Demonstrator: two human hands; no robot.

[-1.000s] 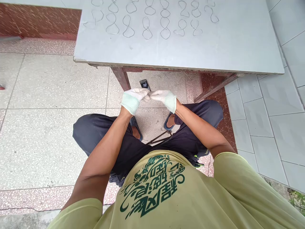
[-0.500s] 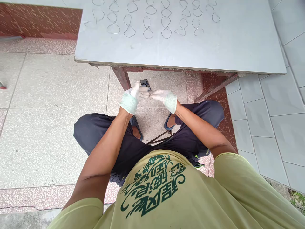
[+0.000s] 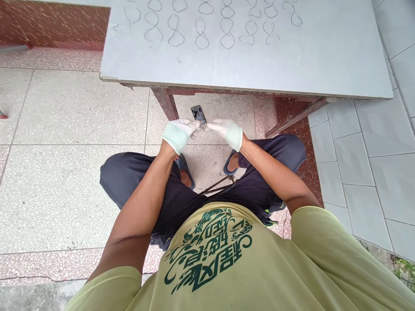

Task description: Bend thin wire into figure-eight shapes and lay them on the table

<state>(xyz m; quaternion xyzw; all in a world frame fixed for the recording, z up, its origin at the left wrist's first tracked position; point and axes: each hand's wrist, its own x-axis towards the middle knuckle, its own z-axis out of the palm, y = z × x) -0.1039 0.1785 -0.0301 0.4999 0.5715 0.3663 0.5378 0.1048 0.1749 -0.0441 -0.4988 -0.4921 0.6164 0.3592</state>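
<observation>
My left hand (image 3: 182, 131), in a white glove with a pale green cuff, is closed with thumb and fingers pinched on a thin metal wire (image 3: 204, 125). Facing it, my right hand (image 3: 227, 131), gloved the same way, pinches the wire from the other side. Only a short bit of the wire shows between the fingertips; its full shape is hidden. Both hands are held between my knees, just short of the table's front edge. Past the fingertips, lower down, a dark phone (image 3: 197, 113) lies on the floor.
The white-topped table (image 3: 246, 69) stands ahead, with several wire figure-eights (image 3: 227, 33) laid in rows across its far part. Its reddish wooden legs (image 3: 165, 103) reach the floor near my hands. Grey tiles (image 3: 350, 164) rise on the right.
My left hand has turned, and its spread fingers have closed into a pinch at the wire. My right hand has shifted very slightly. The phone shows more fully.
</observation>
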